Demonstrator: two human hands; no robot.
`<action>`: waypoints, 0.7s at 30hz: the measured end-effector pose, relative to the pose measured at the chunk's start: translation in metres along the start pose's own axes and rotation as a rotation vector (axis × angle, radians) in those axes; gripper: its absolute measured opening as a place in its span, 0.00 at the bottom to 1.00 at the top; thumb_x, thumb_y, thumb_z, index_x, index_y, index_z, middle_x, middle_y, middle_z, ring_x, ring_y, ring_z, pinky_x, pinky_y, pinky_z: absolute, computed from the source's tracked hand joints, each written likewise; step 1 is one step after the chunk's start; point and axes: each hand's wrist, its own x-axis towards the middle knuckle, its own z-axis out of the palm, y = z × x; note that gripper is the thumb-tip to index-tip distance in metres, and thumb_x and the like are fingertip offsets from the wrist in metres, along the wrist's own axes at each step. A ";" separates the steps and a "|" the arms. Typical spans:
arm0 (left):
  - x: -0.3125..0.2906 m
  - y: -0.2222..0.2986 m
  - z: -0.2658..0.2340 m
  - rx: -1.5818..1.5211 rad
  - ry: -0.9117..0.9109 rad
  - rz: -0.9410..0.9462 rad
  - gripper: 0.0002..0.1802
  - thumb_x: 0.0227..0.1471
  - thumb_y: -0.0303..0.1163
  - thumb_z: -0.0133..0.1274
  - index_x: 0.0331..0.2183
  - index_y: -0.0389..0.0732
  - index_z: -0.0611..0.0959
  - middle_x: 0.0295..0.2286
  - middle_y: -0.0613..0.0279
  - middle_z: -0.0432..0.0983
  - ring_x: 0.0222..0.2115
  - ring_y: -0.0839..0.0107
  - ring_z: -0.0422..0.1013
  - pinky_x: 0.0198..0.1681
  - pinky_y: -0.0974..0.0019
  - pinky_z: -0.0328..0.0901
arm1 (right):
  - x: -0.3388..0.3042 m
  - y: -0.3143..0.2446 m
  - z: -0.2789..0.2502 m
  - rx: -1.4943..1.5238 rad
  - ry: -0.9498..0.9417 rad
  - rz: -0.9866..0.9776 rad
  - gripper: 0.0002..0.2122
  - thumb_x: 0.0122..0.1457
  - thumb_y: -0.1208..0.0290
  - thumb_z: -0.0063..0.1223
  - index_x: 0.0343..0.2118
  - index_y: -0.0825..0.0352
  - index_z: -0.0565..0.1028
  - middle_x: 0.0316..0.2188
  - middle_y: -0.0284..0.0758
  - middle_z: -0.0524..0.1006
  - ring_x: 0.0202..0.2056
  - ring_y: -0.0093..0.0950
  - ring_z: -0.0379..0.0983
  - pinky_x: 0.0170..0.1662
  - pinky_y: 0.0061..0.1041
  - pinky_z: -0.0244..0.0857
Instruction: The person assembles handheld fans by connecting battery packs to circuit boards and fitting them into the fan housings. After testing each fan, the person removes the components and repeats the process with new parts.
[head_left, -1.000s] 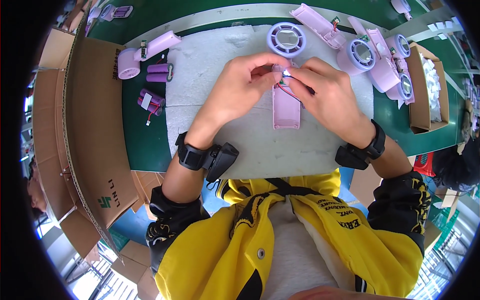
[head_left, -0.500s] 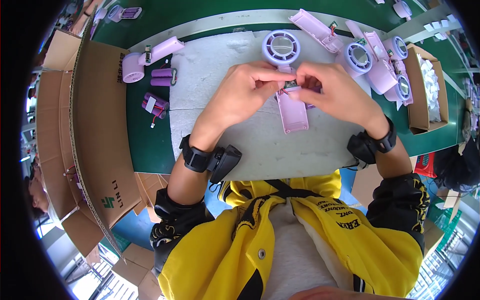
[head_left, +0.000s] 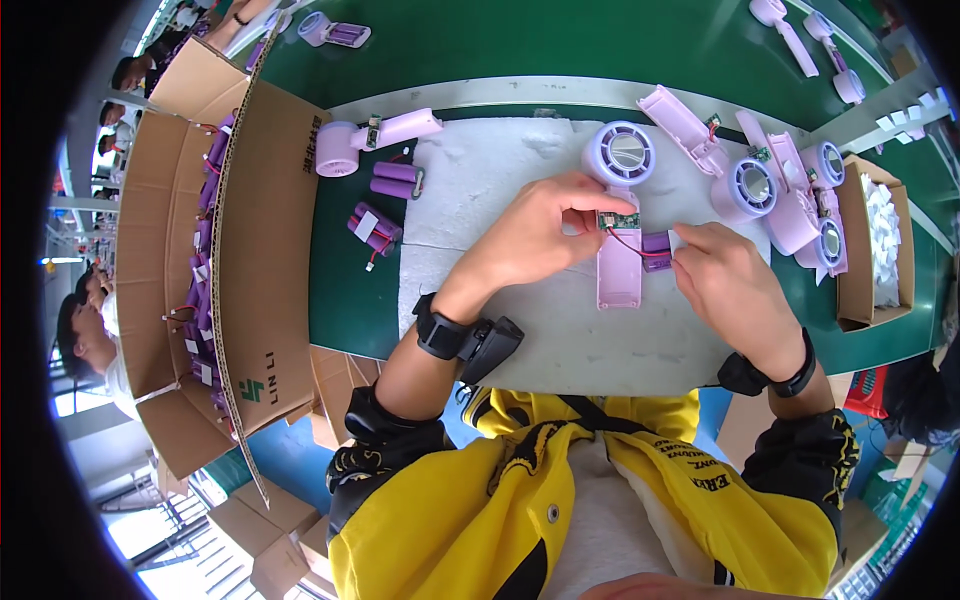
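A handheld fan with a round lilac head [head_left: 618,155] and an opened pink handle shell [head_left: 619,282] lies on the pale pad in front of me. My left hand [head_left: 540,232] pinches it at the neck, thumb and index finger at the green circuit board [head_left: 618,220]. Red and black wires run from that board to a purple battery pack [head_left: 656,250] just right of the handle. My right hand [head_left: 732,290] has its fingertips closed on the pack's right end, by a white patch. The lower fingers of my right hand are curled and partly hidden.
Left of the pad lie two spare battery packs [head_left: 397,180] and another opened fan [head_left: 342,150]. A tall cardboard box [head_left: 265,250] with more packs stands farther left. Several fan parts [head_left: 750,190] crowd the right, beside a small carton [head_left: 855,300] of white pieces.
My right hand has moved away from the board, down and right, and now grips the battery pack. The board and wires show more plainly. The whole view has shifted.
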 end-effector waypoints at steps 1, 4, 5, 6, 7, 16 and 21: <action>0.000 -0.001 0.001 -0.029 0.010 -0.022 0.22 0.46 0.14 0.52 0.44 0.41 0.84 0.38 0.63 0.76 0.38 0.73 0.72 0.42 0.70 0.67 | 0.001 -0.001 0.001 0.001 0.005 -0.001 0.04 0.48 0.80 0.58 0.24 0.74 0.74 0.39 0.45 0.78 0.38 0.42 0.74 0.41 0.35 0.70; 0.002 -0.004 0.003 -0.081 0.032 -0.060 0.23 0.44 0.14 0.52 0.43 0.41 0.84 0.39 0.64 0.76 0.38 0.74 0.72 0.41 0.71 0.67 | 0.005 -0.004 0.001 -0.049 -0.027 -0.007 0.04 0.46 0.81 0.58 0.23 0.75 0.74 0.39 0.46 0.78 0.38 0.42 0.75 0.41 0.34 0.71; 0.003 -0.003 0.004 -0.084 0.041 -0.084 0.22 0.44 0.14 0.52 0.43 0.41 0.84 0.39 0.65 0.76 0.37 0.75 0.72 0.40 0.71 0.67 | 0.005 -0.004 0.001 -0.051 -0.021 -0.013 0.04 0.46 0.81 0.58 0.23 0.75 0.74 0.39 0.46 0.78 0.38 0.42 0.75 0.41 0.34 0.71; 0.004 -0.002 0.005 -0.088 0.050 -0.107 0.21 0.44 0.15 0.52 0.42 0.41 0.84 0.38 0.65 0.76 0.36 0.75 0.71 0.40 0.72 0.67 | 0.006 -0.004 0.001 -0.038 -0.026 0.005 0.04 0.46 0.81 0.58 0.23 0.74 0.74 0.38 0.46 0.78 0.38 0.42 0.75 0.41 0.34 0.71; 0.005 -0.002 0.007 -0.092 0.060 -0.128 0.20 0.45 0.15 0.52 0.41 0.41 0.84 0.38 0.66 0.77 0.36 0.76 0.71 0.39 0.72 0.67 | 0.006 -0.003 0.001 -0.025 -0.031 0.022 0.04 0.45 0.81 0.58 0.23 0.74 0.74 0.37 0.46 0.79 0.38 0.41 0.75 0.41 0.34 0.71; 0.010 -0.019 0.027 -0.018 0.162 0.025 0.18 0.41 0.18 0.55 0.38 0.41 0.84 0.35 0.66 0.77 0.30 0.77 0.70 0.34 0.73 0.66 | -0.002 0.014 -0.003 0.087 0.120 -0.012 0.05 0.46 0.80 0.60 0.25 0.75 0.77 0.35 0.44 0.81 0.34 0.44 0.76 0.41 0.36 0.70; 0.015 -0.020 0.033 -0.004 0.148 0.089 0.18 0.39 0.20 0.57 0.38 0.41 0.83 0.33 0.62 0.76 0.28 0.73 0.70 0.33 0.70 0.67 | -0.006 0.027 -0.006 0.199 -0.032 0.075 0.05 0.47 0.81 0.59 0.28 0.74 0.77 0.37 0.45 0.79 0.38 0.44 0.75 0.42 0.34 0.69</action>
